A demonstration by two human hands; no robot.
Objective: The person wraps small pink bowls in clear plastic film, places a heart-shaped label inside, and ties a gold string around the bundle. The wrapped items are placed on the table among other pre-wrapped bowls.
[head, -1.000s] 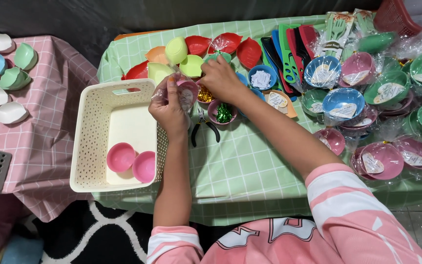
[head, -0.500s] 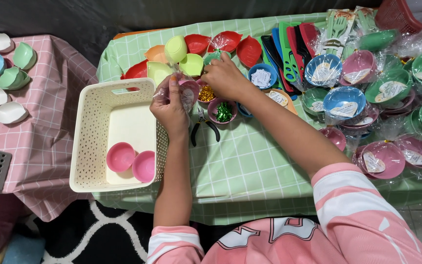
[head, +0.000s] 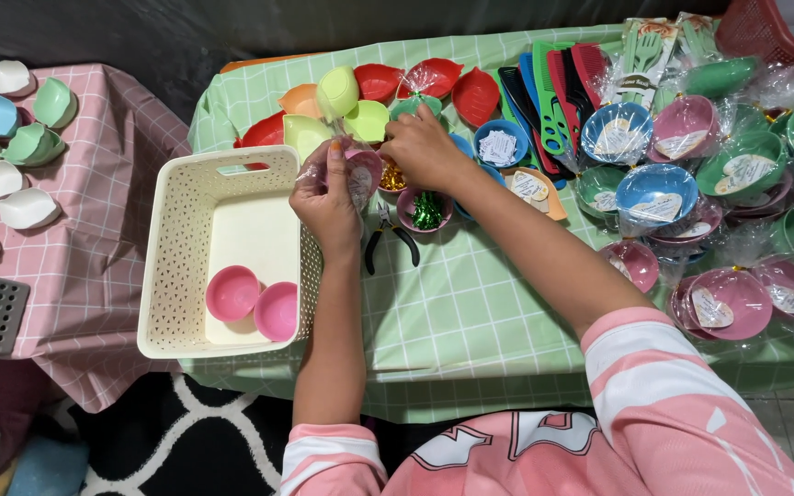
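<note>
Partly hidden behind both pinching hands, left hand [head: 328,197] and right hand [head: 426,149]: a plastic-wrapped pink bowl [head: 361,174].

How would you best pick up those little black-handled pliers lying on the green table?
Probably by the two black handles of the small pliers, coming straight down from above. They lie flat on the green checked tablecloth, handles spread toward the person, bare cloth around them, while the metal nose points into the small bowl of green bits beside the left hand.
</note>
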